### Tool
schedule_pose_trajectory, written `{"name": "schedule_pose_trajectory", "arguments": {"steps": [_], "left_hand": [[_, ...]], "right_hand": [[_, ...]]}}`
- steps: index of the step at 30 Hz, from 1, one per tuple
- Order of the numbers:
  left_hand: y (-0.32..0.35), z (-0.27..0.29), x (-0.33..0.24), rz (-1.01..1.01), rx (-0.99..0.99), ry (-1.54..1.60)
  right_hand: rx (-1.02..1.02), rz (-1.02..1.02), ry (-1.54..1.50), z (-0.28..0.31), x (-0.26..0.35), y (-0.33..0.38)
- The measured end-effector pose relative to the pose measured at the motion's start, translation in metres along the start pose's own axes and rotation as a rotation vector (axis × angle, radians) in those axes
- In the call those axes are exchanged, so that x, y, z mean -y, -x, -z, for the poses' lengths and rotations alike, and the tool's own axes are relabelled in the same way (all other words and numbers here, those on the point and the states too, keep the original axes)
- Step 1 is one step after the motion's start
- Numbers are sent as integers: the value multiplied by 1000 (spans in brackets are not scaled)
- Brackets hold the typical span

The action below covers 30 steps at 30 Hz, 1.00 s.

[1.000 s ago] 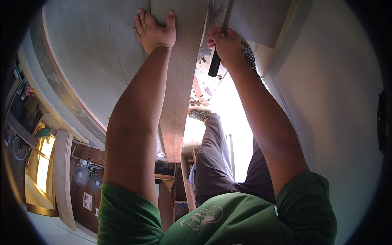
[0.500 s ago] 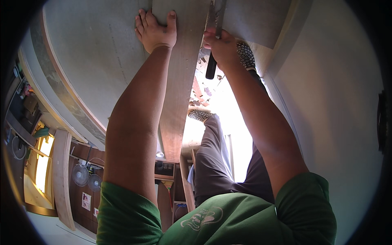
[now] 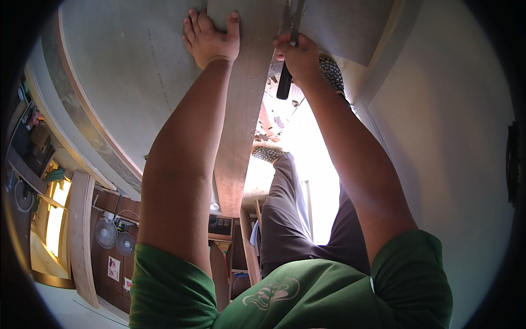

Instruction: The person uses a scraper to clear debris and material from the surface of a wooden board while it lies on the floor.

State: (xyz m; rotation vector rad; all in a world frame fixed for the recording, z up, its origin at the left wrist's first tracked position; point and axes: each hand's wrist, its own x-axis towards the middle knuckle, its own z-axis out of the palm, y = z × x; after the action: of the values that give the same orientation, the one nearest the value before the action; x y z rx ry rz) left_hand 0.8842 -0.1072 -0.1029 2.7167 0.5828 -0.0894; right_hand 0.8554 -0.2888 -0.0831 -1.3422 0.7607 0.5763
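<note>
Two bare hands in view. Left hand (image 3: 212,43): palm down, fingers splayed wide, laid where the board (image 3: 241,120) meets the grey panel (image 3: 131,71). Right hand (image 3: 301,59): fingers wrapped round the tool (image 3: 284,83), just right of the board; black handle toward the body, blade (image 3: 298,20) away. Cannot tell whether blade touches board. Dotted shoe (image 3: 331,73) beside right hand; scraps (image 3: 265,117) lower down.

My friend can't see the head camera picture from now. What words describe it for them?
A person's right hand holds a black-handled tool beside a wooden board, while the left hand lies spread across the board and a grey panel. Below, scraps lie between two spotted shoes.
</note>
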Motion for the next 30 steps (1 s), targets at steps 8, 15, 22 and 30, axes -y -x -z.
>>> {"name": "schedule_pose_trajectory", "arguments": {"steps": [8, 15, 22, 30], "left_hand": [[0, -1, 1, -13, -11, -6], [0, -1, 2, 0, -7, 0], [0, -2, 4, -16, -14, -9], [0, -1, 1, -48, -52, -61]], "right_hand": [[80, 19, 33, 11, -7, -9], [36, -66, -113, 23, -4, 6], [38, -2, -81, 7, 9, -7], [88, -8, -23, 12, 3, -12]]}}
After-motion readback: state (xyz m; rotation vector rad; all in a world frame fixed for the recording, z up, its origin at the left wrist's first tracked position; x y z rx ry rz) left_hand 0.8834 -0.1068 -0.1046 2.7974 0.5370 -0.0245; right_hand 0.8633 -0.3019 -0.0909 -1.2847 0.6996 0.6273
